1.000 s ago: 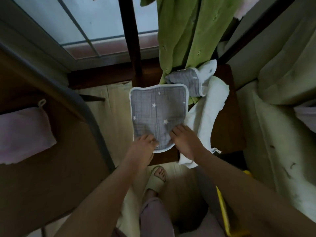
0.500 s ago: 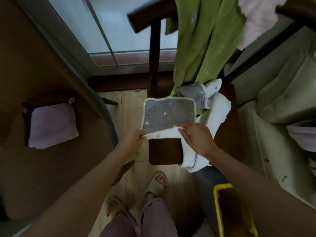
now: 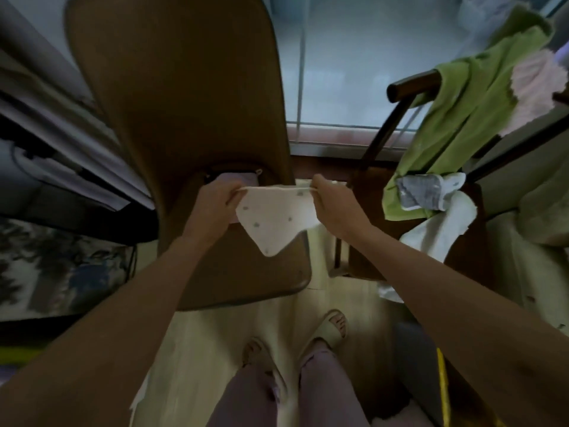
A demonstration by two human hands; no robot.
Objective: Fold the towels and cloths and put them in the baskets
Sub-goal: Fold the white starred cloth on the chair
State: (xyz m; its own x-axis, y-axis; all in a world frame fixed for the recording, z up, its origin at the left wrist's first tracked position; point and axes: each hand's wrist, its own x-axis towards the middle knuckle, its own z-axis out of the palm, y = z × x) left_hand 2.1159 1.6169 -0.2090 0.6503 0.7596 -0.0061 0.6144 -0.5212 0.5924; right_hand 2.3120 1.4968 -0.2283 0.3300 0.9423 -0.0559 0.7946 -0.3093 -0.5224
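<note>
A small cloth (image 3: 275, 215), white side towards me with grey star marks, hangs in the air between my hands. My left hand (image 3: 215, 203) pinches its left top corner and my right hand (image 3: 334, 204) pinches its right top corner. It droops to a point above the seat of a brown chair (image 3: 181, 97). Behind the cloth, at the back of that seat, a pink cloth (image 3: 235, 180) lies in a dark basket, mostly hidden. Further right, a grey cloth (image 3: 421, 191), a white towel (image 3: 440, 229) and a green towel (image 3: 455, 118) lie over a dark wooden chair.
A pink towel (image 3: 535, 90) hangs at the top right beside the green one. A window fills the back. A yellow basket rim (image 3: 441, 374) shows at the lower right. My feet in sandals stand on the pale floor below.
I have lifted the star cloth off the dark chair seat and carried it left, over the brown chair. My view has swung left and up with it.
</note>
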